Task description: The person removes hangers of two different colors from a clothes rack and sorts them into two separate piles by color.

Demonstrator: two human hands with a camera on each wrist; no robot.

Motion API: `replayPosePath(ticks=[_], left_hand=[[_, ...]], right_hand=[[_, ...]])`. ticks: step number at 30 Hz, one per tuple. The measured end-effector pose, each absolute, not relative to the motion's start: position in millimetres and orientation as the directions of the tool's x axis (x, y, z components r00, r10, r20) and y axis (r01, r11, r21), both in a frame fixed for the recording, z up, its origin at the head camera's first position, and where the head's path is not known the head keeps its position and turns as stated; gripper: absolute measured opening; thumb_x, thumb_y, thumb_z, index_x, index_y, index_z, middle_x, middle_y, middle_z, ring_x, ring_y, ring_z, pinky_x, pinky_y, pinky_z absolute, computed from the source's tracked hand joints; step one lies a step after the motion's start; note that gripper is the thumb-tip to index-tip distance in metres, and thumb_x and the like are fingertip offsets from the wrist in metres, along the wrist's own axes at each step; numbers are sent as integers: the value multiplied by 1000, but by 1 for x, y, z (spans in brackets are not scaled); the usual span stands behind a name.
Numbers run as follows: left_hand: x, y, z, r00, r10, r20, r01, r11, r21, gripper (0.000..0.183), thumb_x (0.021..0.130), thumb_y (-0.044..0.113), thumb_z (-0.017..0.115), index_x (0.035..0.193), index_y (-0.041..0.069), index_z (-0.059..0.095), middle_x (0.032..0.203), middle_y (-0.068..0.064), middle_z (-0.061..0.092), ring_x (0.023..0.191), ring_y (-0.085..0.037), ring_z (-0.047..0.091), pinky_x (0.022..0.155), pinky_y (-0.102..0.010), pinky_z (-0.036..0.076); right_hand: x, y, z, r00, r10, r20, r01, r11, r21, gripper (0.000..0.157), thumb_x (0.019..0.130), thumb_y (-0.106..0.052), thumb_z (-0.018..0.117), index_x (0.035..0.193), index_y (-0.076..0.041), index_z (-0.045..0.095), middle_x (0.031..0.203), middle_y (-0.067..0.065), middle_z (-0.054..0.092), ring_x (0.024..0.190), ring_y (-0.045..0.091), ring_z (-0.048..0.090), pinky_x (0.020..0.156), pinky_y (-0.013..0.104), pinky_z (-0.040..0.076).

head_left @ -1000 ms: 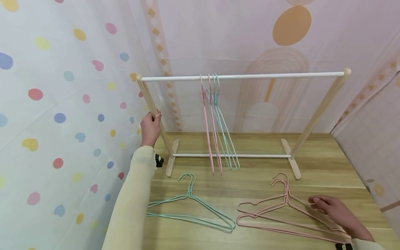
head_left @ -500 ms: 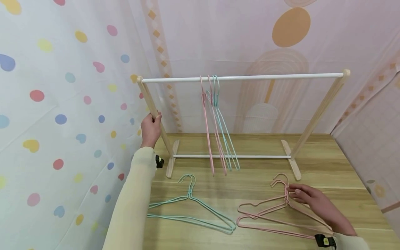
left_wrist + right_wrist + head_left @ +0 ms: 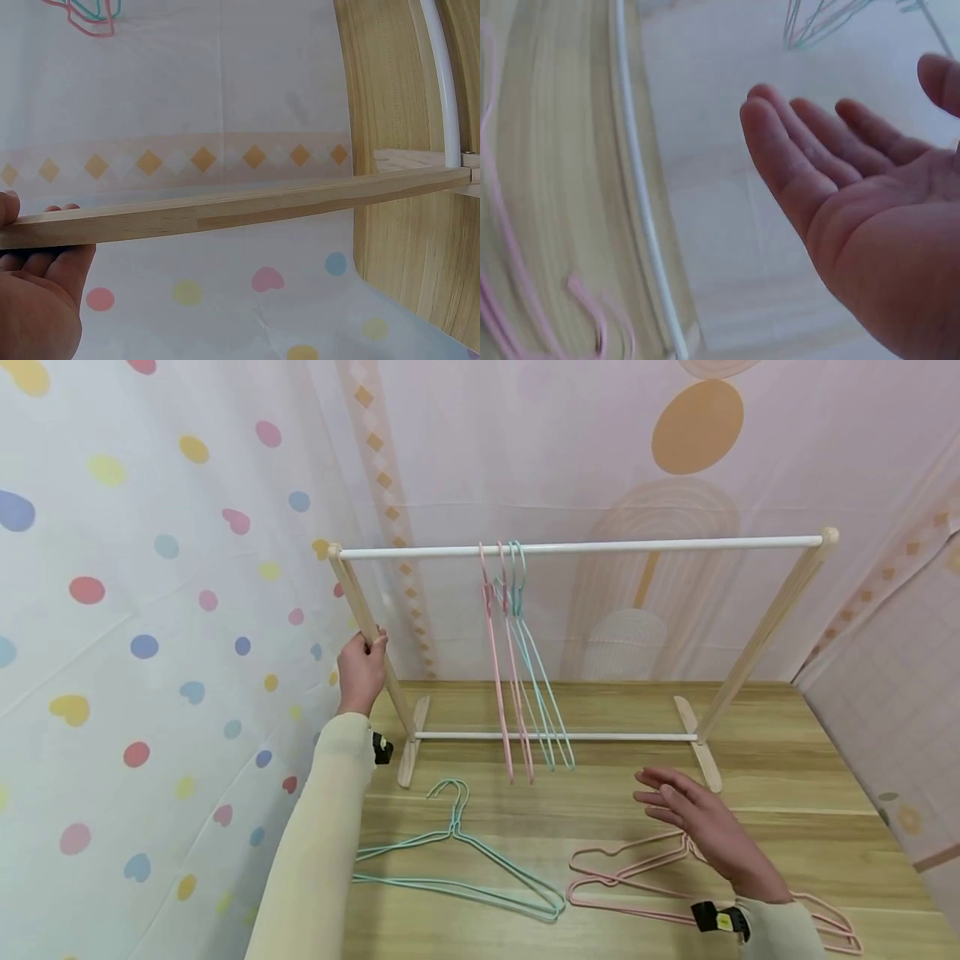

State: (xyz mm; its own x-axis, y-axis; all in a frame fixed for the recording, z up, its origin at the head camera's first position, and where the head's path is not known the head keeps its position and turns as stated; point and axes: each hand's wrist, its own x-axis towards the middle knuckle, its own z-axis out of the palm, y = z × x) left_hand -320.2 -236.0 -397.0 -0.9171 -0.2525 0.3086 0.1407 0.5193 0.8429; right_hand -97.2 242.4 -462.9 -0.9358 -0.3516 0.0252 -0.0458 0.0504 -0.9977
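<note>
My left hand [image 3: 361,672] grips the left wooden post [image 3: 354,593] of a small clothes rack; in the left wrist view, the fingers [image 3: 71,262] and thumb wrap round that post. With fingers extended and nothing held, my right hand [image 3: 705,831] hovers over the pink clothes hangers [image 3: 572,889] lying on the tabletop, covering their hooks. The right wrist view has the palm [image 3: 900,247] bare. Pink hangers [image 3: 497,685] and teal hangers [image 3: 518,597] hang from the rack's white top rail [image 3: 637,546], left of its middle.
Teal hangers [image 3: 456,828] lie on the wood-grain table [image 3: 600,810] in front of the rack's left side. A white lower rod [image 3: 622,737] joins the rack's feet. The right post [image 3: 765,639] stands near the back. Patterned curtains surround the table.
My right hand has moved left and away from me, from the pink hangers' right side to above their hooks. The left hand keeps its grip on the post. The hanging hangers sway slightly.
</note>
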Motion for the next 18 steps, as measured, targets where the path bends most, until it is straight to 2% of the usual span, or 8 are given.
replayPosePath(ticks=[3, 10, 13, 18], left_hand=[[-320, -236, -397, -917, -252, 308, 142, 516, 845, 33, 102, 30, 53, 119, 5, 65, 113, -17, 66, 89, -27, 58, 75, -42, 48], [-320, -235, -397, -916, -250, 315, 145, 525, 839, 32, 102, 30, 52, 119, 5, 65, 111, -15, 66, 88, -26, 57, 74, -41, 47], [-319, -235, -396, -915, -250, 317, 145, 530, 836, 33, 102, 30, 52, 119, 5, 65, 110, -16, 66, 87, -26, 57, 73, -41, 47], [-318, -234, -395, -916, -251, 312, 140, 529, 837, 34, 102, 30, 52, 121, 4, 65, 112, -18, 65, 88, -28, 57, 74, -42, 48]], right_hand=[[-103, 231, -458, -937, -348, 34, -33, -8, -999, 47, 108, -19, 36, 148, 6, 30, 147, 21, 39, 126, 36, 46, 96, 36, 45], [-115, 208, -449, -908, -410, 88, -40, -123, -992, 47, 108, -18, 36, 148, 6, 29, 148, 20, 38, 128, 39, 43, 99, 38, 43], [-120, 197, -445, -900, -428, 76, -6, -162, -987, 50, 108, -21, 37, 150, 5, 25, 150, 24, 33, 130, 42, 38, 101, 39, 41], [-130, 181, -440, -893, -444, 69, 37, -226, -974, 57, 108, -24, 38, 152, 4, 15, 152, 27, 26, 132, 40, 37, 103, 41, 38]])
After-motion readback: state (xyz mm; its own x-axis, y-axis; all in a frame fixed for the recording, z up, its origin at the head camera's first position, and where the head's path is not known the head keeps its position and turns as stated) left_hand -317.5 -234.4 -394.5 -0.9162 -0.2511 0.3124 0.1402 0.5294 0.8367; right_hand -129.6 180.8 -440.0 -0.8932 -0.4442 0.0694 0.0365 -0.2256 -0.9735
